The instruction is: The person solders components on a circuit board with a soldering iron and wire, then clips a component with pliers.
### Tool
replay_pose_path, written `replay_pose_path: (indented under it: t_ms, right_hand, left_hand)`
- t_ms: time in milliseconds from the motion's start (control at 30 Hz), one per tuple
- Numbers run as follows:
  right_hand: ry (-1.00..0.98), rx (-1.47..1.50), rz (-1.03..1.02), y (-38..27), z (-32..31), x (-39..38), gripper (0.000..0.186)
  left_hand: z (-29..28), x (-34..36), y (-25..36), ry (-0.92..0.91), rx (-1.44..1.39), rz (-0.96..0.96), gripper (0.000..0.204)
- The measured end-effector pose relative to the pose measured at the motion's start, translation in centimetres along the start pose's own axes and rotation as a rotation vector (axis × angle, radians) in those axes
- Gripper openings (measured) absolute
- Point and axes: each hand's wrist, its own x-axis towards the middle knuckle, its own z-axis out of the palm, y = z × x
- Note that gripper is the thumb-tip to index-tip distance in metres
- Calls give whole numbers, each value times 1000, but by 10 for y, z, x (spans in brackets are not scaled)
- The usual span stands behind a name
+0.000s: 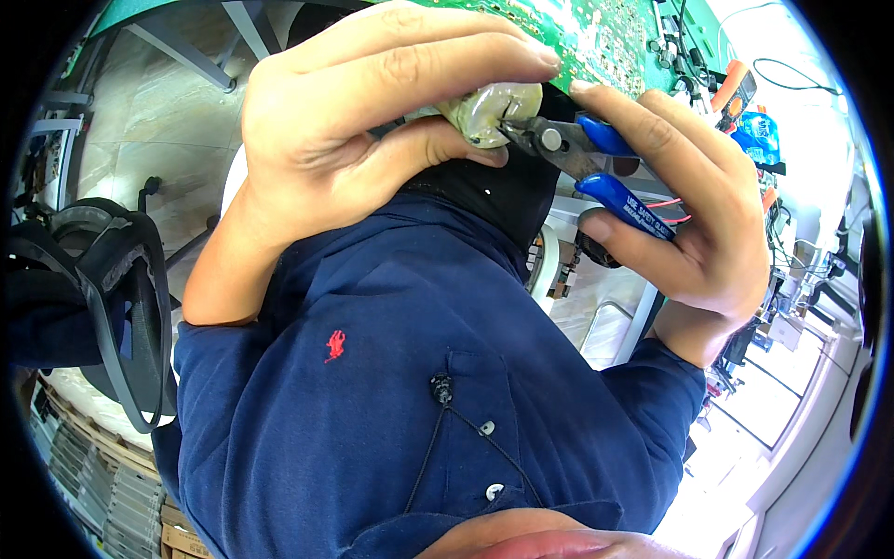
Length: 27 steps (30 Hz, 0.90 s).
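Between the fingers and thumb of my left hand (pixel 372 102) is a pale yellowish, glossy, rounded part (pixel 498 104), its end turned toward the right. I cannot make out its exact kind; a small dark spot shows in its end face. My right hand (pixel 708 186) grips a pair of side cutters (pixel 610 194) by blue handles, fingers on the upper handle and thumb by the lower. The cutters' dark jaw tips touch or nearly touch the dark spot on the pale part. Whether the jaws are closed on anything is too small to tell.
Beyond my hands lies a large green circuit board (pixel 596 47) on a bench. Small parts and cables, an orange-edged meter (pixel 736 88) and a blue packet (pixel 759 138) are at the right. A black chair (pixel 116 279) stands at the left on a tiled floor (pixel 186 102).
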Motion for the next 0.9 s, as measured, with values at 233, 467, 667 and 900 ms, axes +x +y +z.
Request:
replay_pose_path:
  t_ms: [233,467,667,900]
  right_hand:
    - [-38,102,4,4,-1,1,64]
    - [57,-89,-18,1,-1,4,64]
    - [157,-181,30,-9,3,4,66]
    - [86,-130,55,-11,-2,1,64]
  left_hand:
    - [-2,0,2,-16,46,30,42]
    - [3,-5,-2,23,-155,-128,50]
    - [12,-8,-2,34,-520,-322,59]
    - [9,-9,-3,4,-419,-246,56]
